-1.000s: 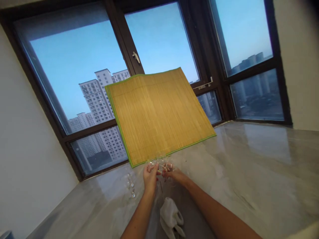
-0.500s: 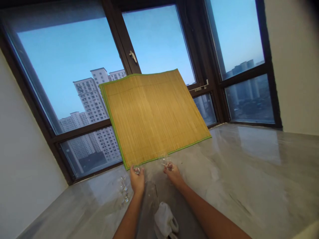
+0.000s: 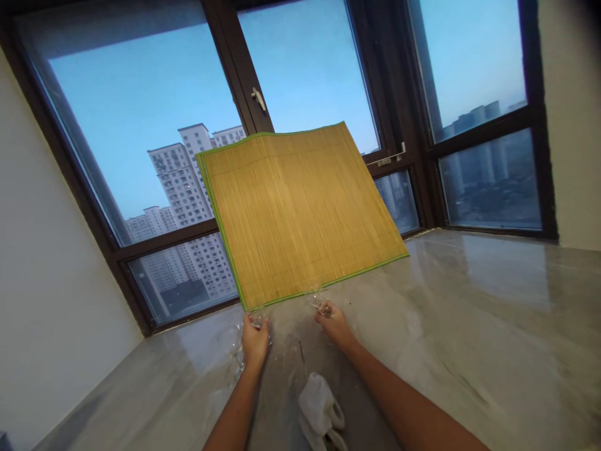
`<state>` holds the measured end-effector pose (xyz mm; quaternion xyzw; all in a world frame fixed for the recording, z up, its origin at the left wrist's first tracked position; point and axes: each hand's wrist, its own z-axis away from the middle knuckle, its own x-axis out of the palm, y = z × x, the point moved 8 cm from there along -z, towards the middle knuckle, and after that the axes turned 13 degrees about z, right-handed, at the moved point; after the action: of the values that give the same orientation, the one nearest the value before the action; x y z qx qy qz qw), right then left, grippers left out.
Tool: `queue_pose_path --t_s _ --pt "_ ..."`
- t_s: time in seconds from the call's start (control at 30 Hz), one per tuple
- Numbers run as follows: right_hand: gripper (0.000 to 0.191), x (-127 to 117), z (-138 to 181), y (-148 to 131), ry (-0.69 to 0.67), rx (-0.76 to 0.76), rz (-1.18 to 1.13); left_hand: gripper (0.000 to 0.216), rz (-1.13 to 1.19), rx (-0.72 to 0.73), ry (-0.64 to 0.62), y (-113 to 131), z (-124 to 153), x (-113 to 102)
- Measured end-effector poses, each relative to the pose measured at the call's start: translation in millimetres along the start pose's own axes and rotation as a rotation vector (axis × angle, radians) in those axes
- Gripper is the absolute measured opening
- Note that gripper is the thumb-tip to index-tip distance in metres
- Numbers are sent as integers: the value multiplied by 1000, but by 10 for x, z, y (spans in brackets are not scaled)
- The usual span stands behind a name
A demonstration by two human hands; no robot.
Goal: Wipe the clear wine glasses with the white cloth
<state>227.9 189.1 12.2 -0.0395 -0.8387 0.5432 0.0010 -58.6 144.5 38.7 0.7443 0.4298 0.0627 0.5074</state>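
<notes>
My left hand (image 3: pixel 255 339) is closed round a small clear glass (image 3: pixel 258 320) near the lower left corner of a bamboo mat (image 3: pixel 295 213). My right hand (image 3: pixel 334 325) is closed round a second clear glass (image 3: pixel 319 303) just in front of the mat's lower edge. Both glasses stay close to the marble counter (image 3: pixel 469 326). Another clear stemmed glass (image 3: pixel 233 346) stands just left of my left hand. The mat, yellow with a green border, leans upright against the window.
A crumpled white cloth (image 3: pixel 320 413) lies on the counter between my forearms. Dark-framed windows (image 3: pixel 141 144) run along the back, with a white wall (image 3: pixel 51 282) at the left. The counter stretches wide to the right.
My hands, together over one spot a second ago, have moved apart, each with a glass. The left hand went left beside the standing glass.
</notes>
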Motion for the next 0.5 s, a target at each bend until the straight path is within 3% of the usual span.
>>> queue_pose_path --t_s 0.27,0.5 --pt "16 6 -23 41 5 6 3 52 30 4 -32 -43 -16 -60" --pt "17 46 -20 65 -13 -1 -5 30 16 -92 -23 -109 116 -77"
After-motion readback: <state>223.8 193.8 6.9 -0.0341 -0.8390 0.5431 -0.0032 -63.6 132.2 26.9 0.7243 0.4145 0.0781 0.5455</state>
